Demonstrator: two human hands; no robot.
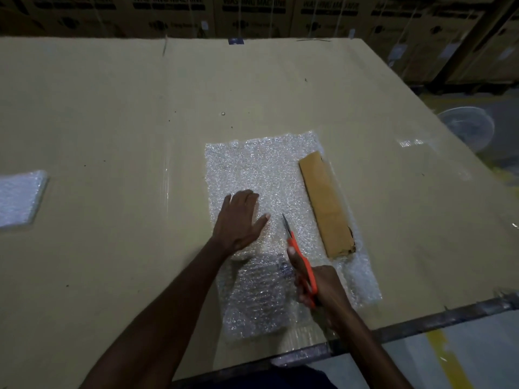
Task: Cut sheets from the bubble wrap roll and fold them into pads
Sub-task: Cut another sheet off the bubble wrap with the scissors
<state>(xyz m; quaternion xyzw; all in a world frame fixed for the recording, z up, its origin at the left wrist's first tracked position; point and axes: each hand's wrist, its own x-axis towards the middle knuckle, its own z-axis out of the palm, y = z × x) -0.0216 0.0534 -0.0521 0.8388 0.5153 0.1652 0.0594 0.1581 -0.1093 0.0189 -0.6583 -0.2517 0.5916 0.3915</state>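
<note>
A sheet of clear bubble wrap [261, 175] is spread flat on a cardboard-covered table [112, 108], reaching from mid-table to the near edge. The left hand [240, 220] is laid open, palm down, on the sheet. Orange-handled scissors [299, 254] are gripped in the closed right hand [320, 287], the blades nearly together and pointing away over the wrap. A flat strip of brown cardboard [325, 204] is lying on the sheet's right side, just beside the scissors. A folded pad [18, 199] is seen at the far left, well apart. Printed cartons [252, 15] are stacked behind the table.
</note>
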